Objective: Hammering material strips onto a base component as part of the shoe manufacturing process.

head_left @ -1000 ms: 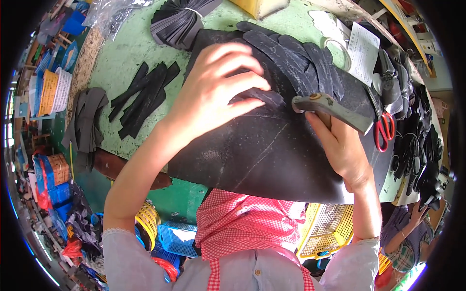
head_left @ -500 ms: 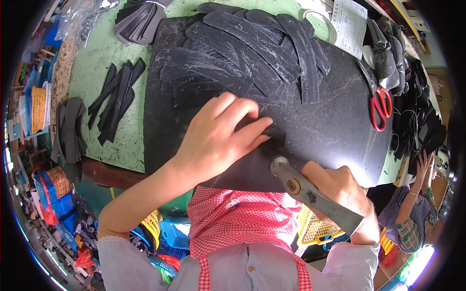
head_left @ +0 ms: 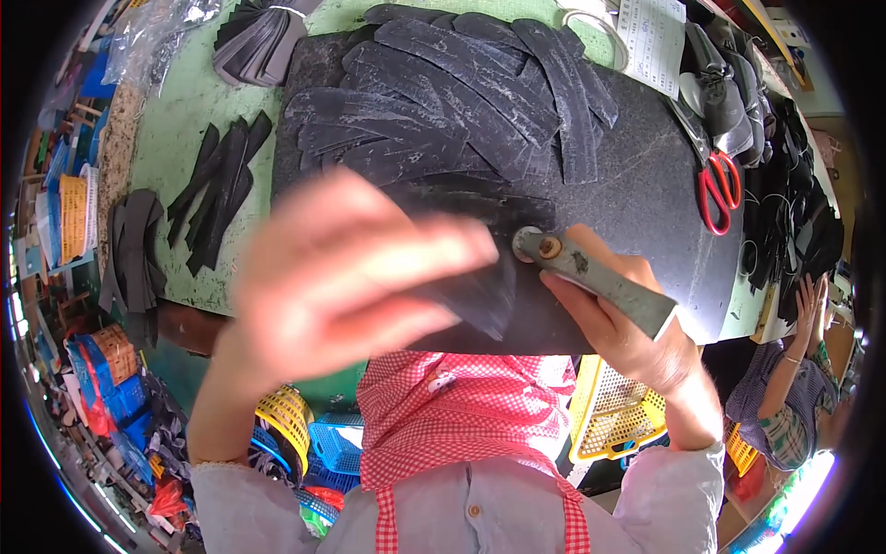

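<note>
Covering most of the green worktable [head_left: 175, 120], a dark stone slab [head_left: 646, 212] carries a fan of black leather strips [head_left: 480, 102] across its far half. More black strips [head_left: 217, 198] lie on the bare table to the left, and red-handled scissors [head_left: 715, 189] rest at the slab's right side. Blurred and large near the camera, the left hand [head_left: 351, 268] is spread flat, fingers extended, pressing a black leather piece [head_left: 475, 286] at the slab's near edge. Just right of it, the right hand [head_left: 614, 319] is closed around the grey handle of a skiving knife [head_left: 591, 268], whose round head touches that piece.
</note>
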Tool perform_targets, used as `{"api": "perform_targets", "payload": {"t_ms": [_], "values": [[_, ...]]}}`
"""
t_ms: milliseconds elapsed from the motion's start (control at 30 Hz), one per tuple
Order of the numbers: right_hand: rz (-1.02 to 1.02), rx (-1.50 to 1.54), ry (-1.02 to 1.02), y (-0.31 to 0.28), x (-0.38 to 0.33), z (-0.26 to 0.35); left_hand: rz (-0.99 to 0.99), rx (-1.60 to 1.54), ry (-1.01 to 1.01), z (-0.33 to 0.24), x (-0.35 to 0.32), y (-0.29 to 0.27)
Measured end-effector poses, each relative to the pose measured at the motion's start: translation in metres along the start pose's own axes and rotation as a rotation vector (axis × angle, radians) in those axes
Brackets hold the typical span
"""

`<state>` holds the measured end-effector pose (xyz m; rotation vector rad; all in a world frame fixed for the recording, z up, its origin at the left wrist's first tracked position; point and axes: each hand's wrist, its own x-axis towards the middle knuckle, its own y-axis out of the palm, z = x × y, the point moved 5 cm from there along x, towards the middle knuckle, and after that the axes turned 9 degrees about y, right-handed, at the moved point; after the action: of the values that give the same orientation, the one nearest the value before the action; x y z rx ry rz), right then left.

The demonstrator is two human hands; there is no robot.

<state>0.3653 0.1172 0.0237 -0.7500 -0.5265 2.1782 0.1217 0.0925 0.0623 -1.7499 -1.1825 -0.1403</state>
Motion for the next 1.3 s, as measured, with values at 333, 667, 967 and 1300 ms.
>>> {"api": "perform_targets", "payload": {"t_ms": [333, 667, 967, 1300], "values": [[0.237, -0.185, -0.106, 0.036, -0.033, 0.031, 0.192, 0.116, -0.207, -0.014, -0.063, 0.066], [0.272, -0.208, -0.08, 0.037, -0.034, 0.021, 0.098, 0.101, -0.051, -0.003, -0.056, 0.059], [0.247, -0.269, -0.048, 0.03, -0.024, 0.028, 0.116, 0.213, 0.112, -0.01, -0.058, 0.064], [0.228, -0.437, -0.178, 0.034, -0.018, 0.042, 0.135, 0.214, 0.05, -0.007, -0.065, 0.048]]}}
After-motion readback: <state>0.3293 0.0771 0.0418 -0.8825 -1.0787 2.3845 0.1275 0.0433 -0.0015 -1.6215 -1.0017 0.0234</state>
